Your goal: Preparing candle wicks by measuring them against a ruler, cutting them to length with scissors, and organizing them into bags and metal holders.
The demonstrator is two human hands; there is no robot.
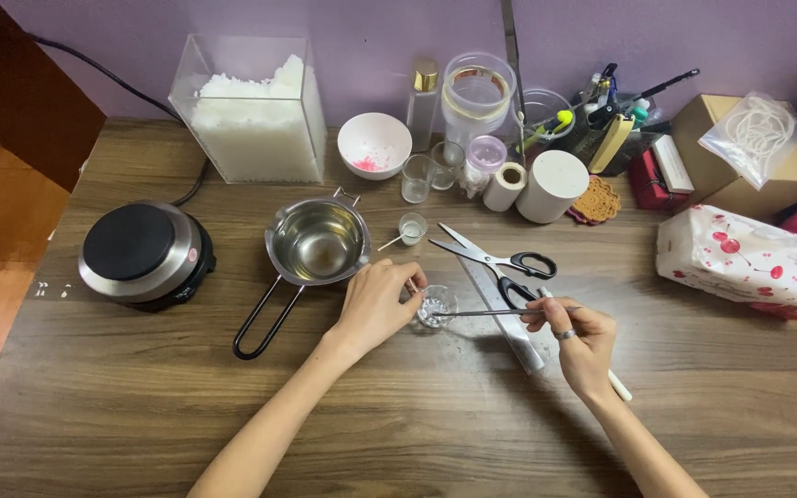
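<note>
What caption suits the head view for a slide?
Left hand steadies a small glass; right hand holds tweezers at it.

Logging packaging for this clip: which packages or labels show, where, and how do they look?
Soft white tissue pack with red cherry print: right edge of the table, lying flat.
Brown cardboard box: far right, behind the pack.
Clear plastic bag of white loops: on the box.

Clear glass cup (436,304), shiny steel pot (316,243), matt wood-grain table (417,424).
</note>
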